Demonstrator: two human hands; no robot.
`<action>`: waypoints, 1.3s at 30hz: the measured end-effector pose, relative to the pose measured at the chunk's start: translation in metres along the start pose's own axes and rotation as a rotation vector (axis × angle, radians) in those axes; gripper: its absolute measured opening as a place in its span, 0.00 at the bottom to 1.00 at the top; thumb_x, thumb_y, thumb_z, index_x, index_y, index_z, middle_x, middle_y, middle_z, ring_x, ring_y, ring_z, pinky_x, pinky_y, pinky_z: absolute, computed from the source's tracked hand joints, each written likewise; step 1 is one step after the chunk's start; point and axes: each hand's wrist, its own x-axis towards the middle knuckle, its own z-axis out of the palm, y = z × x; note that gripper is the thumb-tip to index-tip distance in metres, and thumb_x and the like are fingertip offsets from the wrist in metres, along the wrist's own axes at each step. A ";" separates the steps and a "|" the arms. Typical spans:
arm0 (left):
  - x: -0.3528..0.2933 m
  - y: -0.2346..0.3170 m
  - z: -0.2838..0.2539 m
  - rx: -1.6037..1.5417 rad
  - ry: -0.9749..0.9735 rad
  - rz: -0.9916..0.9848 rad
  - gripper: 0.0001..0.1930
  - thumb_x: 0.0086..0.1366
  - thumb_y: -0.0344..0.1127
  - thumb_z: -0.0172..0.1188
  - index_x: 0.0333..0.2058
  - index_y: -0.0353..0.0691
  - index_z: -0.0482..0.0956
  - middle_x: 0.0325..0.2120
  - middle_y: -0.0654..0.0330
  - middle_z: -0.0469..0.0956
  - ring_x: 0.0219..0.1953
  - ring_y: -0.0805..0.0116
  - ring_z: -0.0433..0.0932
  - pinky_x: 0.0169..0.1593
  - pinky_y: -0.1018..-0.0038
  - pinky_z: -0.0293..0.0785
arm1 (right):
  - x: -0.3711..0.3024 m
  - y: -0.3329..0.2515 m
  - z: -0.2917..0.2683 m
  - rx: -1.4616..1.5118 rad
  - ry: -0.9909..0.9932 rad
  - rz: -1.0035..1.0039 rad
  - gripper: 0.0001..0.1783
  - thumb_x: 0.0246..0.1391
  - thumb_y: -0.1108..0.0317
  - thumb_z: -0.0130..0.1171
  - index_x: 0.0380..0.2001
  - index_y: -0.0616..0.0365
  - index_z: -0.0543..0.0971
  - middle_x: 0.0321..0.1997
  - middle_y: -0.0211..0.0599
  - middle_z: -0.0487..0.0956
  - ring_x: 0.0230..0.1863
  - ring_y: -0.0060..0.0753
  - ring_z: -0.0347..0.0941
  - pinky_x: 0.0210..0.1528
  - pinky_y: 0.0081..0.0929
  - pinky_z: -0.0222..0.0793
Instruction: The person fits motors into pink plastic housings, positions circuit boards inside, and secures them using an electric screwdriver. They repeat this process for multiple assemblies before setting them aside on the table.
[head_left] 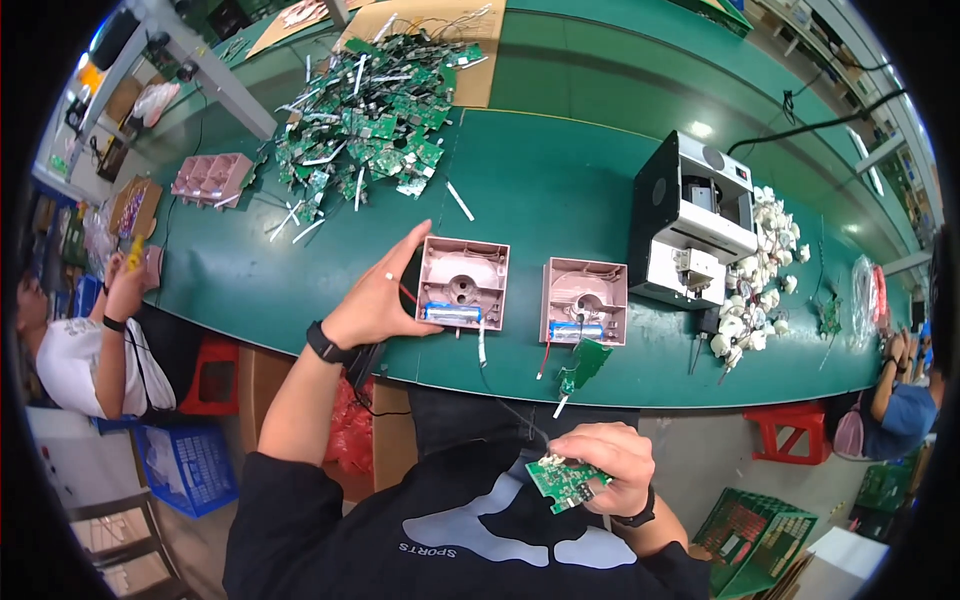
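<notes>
My left hand [375, 300] grips the left side of a pink plastic housing [490, 262] on the green bench, thumb at the lower corner and fingers along the edge. A blue cylindrical battery [452, 313] lies along the near side inside it. Close to my body, my right hand [615, 465] pinches a green circuit board [562, 484] with pale connectors. A dark cable runs from near that board towards the housing. Right of it sits a second pink housing [613, 285], also with a blue battery [577, 332]. Another green circuit board [588, 365] hangs at its near edge.
A big heap of green circuit boards [375, 115] covers the far left. At right stands a black-and-white machine [700, 200] beside piled white parts [765, 270]. More pink housings [212, 178] sit left. People work at both ends; a blue crate [188, 470] stands on the floor.
</notes>
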 end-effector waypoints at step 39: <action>-0.033 0.055 -0.007 0.079 0.187 0.154 0.58 0.40 0.30 0.82 0.72 0.41 0.61 0.69 0.48 0.67 0.71 0.45 0.68 0.70 0.58 0.70 | 0.008 -0.002 0.001 0.107 -0.075 -0.038 0.23 0.45 0.78 0.70 0.48 0.67 0.85 0.36 0.44 0.87 0.30 0.37 0.86 0.31 0.29 0.82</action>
